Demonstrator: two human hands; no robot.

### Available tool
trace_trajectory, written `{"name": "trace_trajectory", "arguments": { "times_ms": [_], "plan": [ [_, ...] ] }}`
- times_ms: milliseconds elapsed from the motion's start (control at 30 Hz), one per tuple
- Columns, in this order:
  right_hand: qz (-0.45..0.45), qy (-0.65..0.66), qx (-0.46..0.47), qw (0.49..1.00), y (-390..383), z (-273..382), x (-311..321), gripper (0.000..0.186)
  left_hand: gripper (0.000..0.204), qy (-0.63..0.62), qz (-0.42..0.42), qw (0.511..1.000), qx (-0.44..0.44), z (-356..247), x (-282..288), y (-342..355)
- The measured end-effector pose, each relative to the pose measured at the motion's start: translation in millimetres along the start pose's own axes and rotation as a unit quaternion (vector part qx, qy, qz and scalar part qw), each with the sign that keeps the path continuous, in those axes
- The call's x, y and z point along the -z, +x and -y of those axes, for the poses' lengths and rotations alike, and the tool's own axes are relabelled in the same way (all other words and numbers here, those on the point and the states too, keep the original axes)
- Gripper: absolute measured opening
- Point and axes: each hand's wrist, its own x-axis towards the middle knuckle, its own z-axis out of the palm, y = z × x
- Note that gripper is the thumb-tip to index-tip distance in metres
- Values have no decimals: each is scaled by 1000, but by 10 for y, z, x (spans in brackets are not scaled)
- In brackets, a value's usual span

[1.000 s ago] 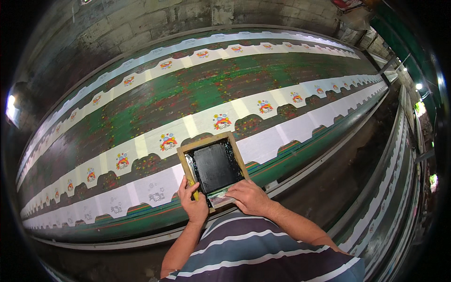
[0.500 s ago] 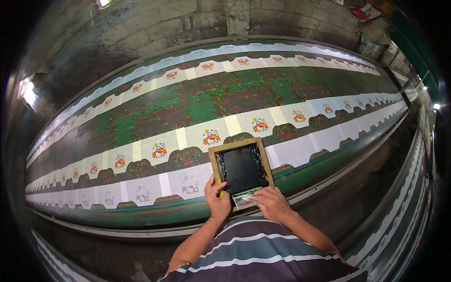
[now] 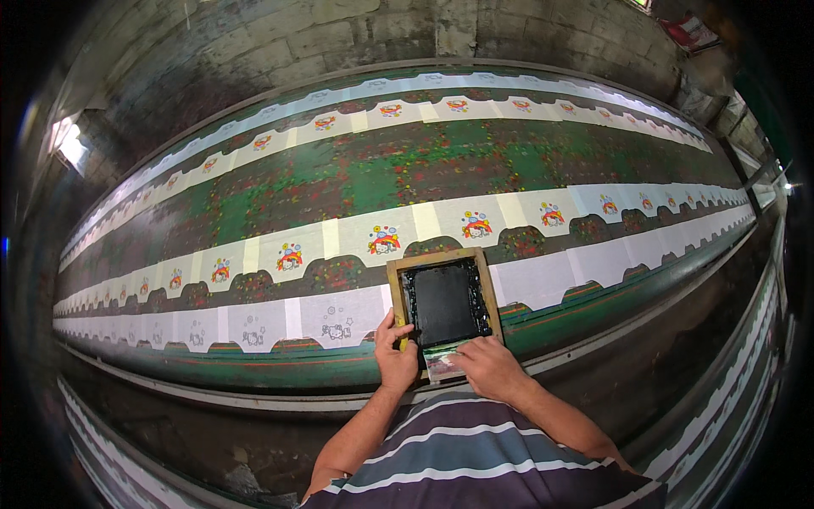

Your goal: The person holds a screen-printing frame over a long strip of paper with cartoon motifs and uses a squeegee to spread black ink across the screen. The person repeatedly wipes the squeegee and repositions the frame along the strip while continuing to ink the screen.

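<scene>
Wooden frame, glossy black inside, lies over white cloth strip at near edge of bench. My left hand grips its left side; my right hand closes on pale flat blade. Marks on red-white packet: too blurred for reading.

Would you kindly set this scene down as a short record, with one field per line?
Left hand: gripping the left side of the wooden frame
Right hand: fingers on a flat piece at the frame's near end
Frame: around a black panel, over the nearest row of cloth
Nearest row: white; grey outline prints left of the frame, none visible right of it
Next row: pale cloth, colourful prints
Table: long, green and dark, speckled
Background: block wall
</scene>
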Motion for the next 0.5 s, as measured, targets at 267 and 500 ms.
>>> {"name": "trace_trajectory", "arguments": {
  "times_ms": [267,500],
  "plan": [
    [136,31,13,990,353,-335,200,30,36,24,13,999,24,56,1,16],
    [248,83,-65,963,1186,-874,231,34,26,-44,29,998,38,88,97,38]
  ]
}}
